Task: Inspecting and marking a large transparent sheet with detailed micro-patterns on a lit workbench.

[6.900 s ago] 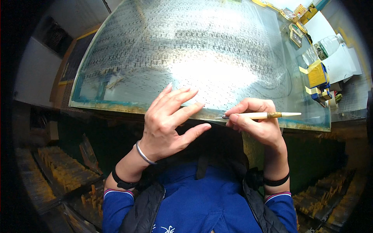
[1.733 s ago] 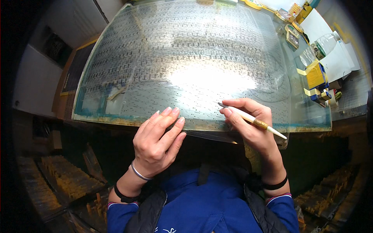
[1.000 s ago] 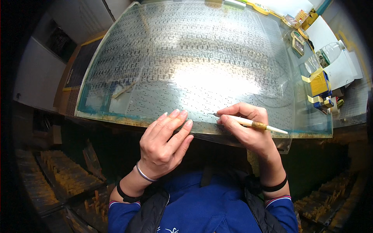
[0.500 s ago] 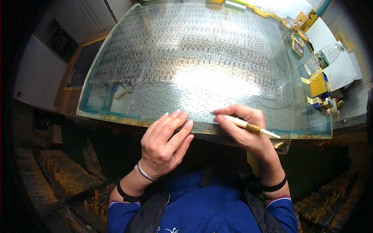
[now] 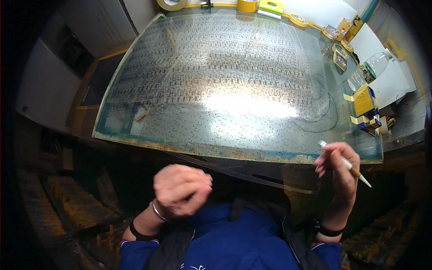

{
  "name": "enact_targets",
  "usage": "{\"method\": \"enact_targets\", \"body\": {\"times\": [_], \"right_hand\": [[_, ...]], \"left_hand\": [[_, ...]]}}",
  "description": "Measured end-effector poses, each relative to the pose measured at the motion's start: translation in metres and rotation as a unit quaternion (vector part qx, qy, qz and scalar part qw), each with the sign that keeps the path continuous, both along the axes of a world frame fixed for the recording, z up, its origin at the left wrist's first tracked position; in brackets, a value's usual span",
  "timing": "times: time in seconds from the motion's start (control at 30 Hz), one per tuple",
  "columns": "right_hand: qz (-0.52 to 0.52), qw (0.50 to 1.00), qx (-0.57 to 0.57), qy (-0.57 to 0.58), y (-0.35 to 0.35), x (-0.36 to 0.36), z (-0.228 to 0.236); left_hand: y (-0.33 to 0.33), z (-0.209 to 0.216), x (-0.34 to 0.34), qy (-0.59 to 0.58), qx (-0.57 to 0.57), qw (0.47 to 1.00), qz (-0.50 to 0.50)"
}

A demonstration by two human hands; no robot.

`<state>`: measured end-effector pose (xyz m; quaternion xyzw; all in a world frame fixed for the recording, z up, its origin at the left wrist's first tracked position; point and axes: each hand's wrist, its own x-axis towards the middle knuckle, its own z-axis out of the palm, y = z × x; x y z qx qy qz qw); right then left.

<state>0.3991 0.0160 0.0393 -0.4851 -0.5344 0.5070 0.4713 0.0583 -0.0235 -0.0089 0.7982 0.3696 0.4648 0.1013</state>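
A slim white pen-like tool [image 5: 356, 172] with a gold band and tapered end is held in my right hand [image 5: 340, 168], raised by the near right corner of the glass-topped table [image 5: 135, 143]. Its other end shows pale above my fingers; its exact kind is unclear. My left hand [image 5: 182, 191] hovers in front of the near edge, fingers curled and blurred, so whether anything is in them is hidden. A large clear sheet [image 5: 216, 130] covered in small dark marks lies on the glass. The sheet's near edge, with dark slots, hangs over the table's front.
Tape rolls [image 5: 246, 5] and a green-and-white object [image 5: 271, 6] line the far edge. On the right are small containers [image 5: 339, 57], a clear plastic bottle [image 5: 377, 64] and a blue-and-yellow tape holder [image 5: 364, 101]. Racks of yellowish pieces [image 5: 83, 200] stand low at the left.
Both hands have left the sheet: the left drew back toward me, the right moved right with the tool. The sheet's near edge now hangs farther over the table front.
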Motion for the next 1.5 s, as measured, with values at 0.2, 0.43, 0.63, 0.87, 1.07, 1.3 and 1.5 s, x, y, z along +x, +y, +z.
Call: {"method": "enact_targets", "body": {"times": [0.2,0.43,0.63,0.87,1.07,1.3,1.5], "right_hand": [[-0.103,0.982,0.142,-0.067,0.051,0.013,-0.023],[-0.149,0.982,0.109,0.049,0.065,0.03,-0.051],[-0.184,0.975,0.104,0.069,0.062,0.029,-0.051],[-0.18,0.974,0.118,0.066,0.062,0.031,-0.055],[-0.178,0.975,0.125,0.05,0.063,0.03,-0.054],[-0.207,0.97,0.114,0.049,0.063,0.034,-0.056],[-0.196,0.966,0.148,0.075,0.071,0.039,-0.063]], "left_hand": [[-0.001,-0.022,0.036,-0.044,-0.414,0.889,-0.191],[0.017,-0.015,0.035,-0.286,-0.634,0.705,-0.134],[0.011,0.03,-0.043,-0.352,-0.407,0.834,0.124],[-0.016,0.029,-0.078,-0.452,-0.498,0.725,0.147],[-0.023,0.025,-0.086,-0.391,-0.39,0.807,0.208],[-0.03,0.021,-0.102,-0.415,-0.265,0.842,0.218],[-0.031,0.025,-0.108,-0.469,-0.262,0.828,0.161]]}}
